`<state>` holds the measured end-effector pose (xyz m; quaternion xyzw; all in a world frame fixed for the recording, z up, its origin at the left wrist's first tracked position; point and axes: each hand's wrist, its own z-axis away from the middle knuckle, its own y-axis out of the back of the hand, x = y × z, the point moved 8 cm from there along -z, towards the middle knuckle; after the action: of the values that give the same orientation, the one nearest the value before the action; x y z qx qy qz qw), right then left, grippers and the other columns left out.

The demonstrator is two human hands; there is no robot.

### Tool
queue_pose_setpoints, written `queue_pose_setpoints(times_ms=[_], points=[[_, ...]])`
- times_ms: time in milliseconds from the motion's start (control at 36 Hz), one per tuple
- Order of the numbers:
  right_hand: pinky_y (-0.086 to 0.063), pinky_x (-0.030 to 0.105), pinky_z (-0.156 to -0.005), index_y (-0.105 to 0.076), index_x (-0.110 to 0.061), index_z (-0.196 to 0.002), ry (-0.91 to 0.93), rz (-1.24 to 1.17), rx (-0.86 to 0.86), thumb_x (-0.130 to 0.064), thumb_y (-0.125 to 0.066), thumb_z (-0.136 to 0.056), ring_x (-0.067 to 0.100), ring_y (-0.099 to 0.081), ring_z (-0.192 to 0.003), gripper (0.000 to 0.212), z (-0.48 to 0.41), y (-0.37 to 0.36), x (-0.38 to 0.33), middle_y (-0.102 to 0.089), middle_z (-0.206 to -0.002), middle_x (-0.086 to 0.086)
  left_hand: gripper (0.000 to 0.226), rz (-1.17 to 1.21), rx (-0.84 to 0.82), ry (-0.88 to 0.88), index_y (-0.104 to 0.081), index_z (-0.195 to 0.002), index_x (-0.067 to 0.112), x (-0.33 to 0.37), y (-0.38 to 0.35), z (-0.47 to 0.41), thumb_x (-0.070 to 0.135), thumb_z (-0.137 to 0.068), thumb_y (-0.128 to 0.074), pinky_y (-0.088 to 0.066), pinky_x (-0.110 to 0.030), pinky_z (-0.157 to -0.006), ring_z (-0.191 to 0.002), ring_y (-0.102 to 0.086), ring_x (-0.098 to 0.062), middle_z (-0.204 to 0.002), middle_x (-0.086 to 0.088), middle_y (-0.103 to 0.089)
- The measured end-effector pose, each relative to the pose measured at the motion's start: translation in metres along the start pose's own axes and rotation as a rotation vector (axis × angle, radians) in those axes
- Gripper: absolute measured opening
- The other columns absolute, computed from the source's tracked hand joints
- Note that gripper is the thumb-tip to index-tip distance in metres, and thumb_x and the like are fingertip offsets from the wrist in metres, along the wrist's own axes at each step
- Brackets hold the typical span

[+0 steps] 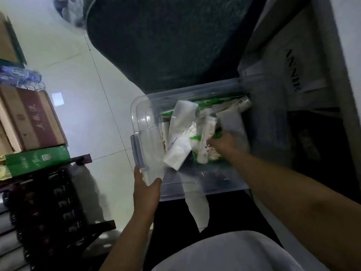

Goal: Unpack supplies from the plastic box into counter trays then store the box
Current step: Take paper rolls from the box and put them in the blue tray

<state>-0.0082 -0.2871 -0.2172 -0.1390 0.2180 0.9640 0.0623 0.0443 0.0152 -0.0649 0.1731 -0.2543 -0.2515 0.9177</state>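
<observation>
Clear plastic box (144,114) | white tube (206,141) lengthwise near-to-far | right hand (222,142) gripping

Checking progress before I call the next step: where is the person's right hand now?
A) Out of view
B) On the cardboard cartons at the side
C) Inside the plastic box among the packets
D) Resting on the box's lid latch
C: the right hand reaches into the plastic box among the packets, while the left hand holds the near rim.

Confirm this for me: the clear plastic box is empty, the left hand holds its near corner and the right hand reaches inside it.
Not quite. The head view shows the clear plastic box still full of packets. The rest holds: the left hand grips its near corner and the right hand reaches inside it.
</observation>
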Motion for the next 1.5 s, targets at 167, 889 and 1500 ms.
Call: queue_pose_setpoints(times_ms=[167, 889, 1500], points=[[-0.058, 0.041, -0.076, -0.061, -0.005, -0.117, -0.034, -0.065, 0.126, -0.026, -0.077, -0.076, 0.033, -0.068, -0.093, 0.049, -0.007, -0.011, -0.024, -0.069, -0.113, 0.017, 0.088, -0.006, -0.008, -0.012, -0.012, -0.154, 0.046, -0.01, -0.003, -0.005, 0.02, -0.088, -0.064, -0.038, -0.04, -0.11, -0.134, -0.042, -0.019, -0.155, 0.007, -0.036], [-0.055, 0.023, -0.082, -0.066, -0.029, -0.099, 0.281, -0.735, 0.234, -0.005, -0.084, -0.07, 0.008, -0.07, -0.095, 0.042, 0.107, 0.07, 0.036, -0.074, -0.1, -0.007, 0.041, -0.504, -0.282, -0.759, -0.06, -0.127, 0.014, 0.128, -0.119, 0.017, 0.002, -0.088, -0.063, -0.041, -0.031, -0.103, -0.118, -0.053, -0.013, -0.125, 0.004, -0.059], [-0.053, 0.019, -0.084, -0.07, -0.025, -0.101, 0.302, -1.006, 0.507, -0.023, -0.086, -0.067, 0.01, -0.069, -0.1, 0.038, 0.185, 0.122, 0.108, -0.074, -0.103, -0.009, 0.073, -1.714, -0.358, -1.147, -0.027, -0.15, 0.011, 0.203, -0.386, -0.028, 0.044, -0.09, -0.052, -0.027, -0.053, -0.114, -0.142, -0.023, -0.042, -0.157, -0.016, -0.027]])
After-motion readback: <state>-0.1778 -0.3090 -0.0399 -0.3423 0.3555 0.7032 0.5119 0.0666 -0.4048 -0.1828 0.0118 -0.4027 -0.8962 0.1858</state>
